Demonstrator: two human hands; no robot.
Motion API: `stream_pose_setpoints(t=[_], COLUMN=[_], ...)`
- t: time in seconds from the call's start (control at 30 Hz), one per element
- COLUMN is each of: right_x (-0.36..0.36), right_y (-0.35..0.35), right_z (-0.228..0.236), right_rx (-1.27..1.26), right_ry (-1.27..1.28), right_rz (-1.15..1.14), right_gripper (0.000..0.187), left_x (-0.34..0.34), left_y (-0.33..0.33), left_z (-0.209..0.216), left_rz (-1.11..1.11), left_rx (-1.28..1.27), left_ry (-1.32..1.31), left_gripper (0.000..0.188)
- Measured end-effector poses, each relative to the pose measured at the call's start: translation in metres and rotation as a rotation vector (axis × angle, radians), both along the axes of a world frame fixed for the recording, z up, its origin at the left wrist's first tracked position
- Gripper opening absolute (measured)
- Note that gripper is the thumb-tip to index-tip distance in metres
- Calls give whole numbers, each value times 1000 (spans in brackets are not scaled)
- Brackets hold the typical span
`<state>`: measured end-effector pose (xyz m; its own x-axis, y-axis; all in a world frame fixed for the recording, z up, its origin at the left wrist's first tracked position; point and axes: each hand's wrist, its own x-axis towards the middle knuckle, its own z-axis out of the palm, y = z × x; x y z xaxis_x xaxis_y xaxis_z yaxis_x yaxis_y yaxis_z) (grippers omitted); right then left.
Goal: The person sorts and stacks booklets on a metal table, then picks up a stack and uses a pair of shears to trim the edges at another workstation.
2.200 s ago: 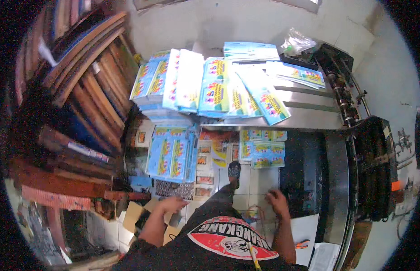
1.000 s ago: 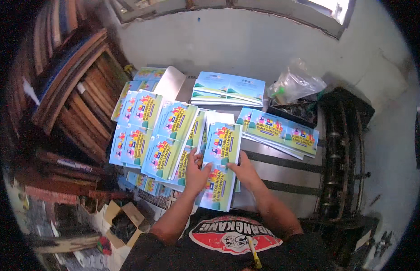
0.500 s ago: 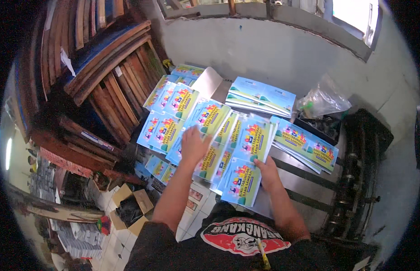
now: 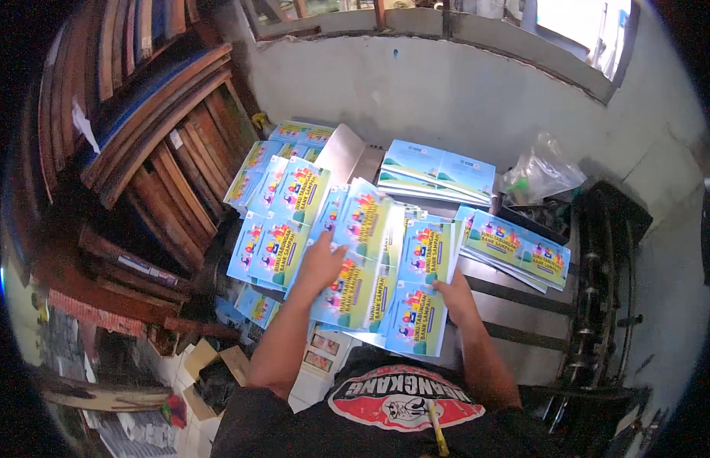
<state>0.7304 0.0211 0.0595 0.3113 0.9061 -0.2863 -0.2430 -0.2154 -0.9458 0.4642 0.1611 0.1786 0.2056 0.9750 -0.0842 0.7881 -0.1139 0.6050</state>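
Overlapping printed booklet sheets, blue and yellow with small cartoon figures, lie fanned across a metal table in front of me. My left hand (image 4: 322,263) is closed at the left edge of the middle sheets (image 4: 362,221), thumb on top and the other fingers partly hidden. These sheets tilt up, with pale page edges showing along their right side. My right hand (image 4: 457,296) pinches the right edge of the front sheets (image 4: 417,317), thumb on the printed face and fingers underneath, out of sight. More printed sheets (image 4: 282,244) overlap to the left of my left hand.
Further right lies a stack of similar sheets (image 4: 515,248), and a bluer stack (image 4: 439,168) is by the wall. A clear plastic bag (image 4: 545,169) rests on a dark box. Black machinery (image 4: 599,305) borders the right; wooden boards (image 4: 172,179) fill the left rack.
My left hand has closed at the sheets' edge, and the middle sheets have shifted and tilted up. The front sheets in my right hand have moved slightly right and down. The view has shifted slightly.
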Motion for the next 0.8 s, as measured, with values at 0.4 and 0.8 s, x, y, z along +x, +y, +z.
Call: stream_pose_setpoints(t=[0.4, 0.8], right_x=[4, 13], right_y=[-4, 1], right_z=[2, -8], right_rx=[-26, -5], right_ry=[-124, 115], right_rz=[6, -4], right_gripper=[46, 42], left_x=[-54, 57], left_y=[5, -33], left_z=[93, 11], left_rz=[39, -95], left_rx=[175, 40], left_ry=[-632, -204], left_gripper=[40, 38])
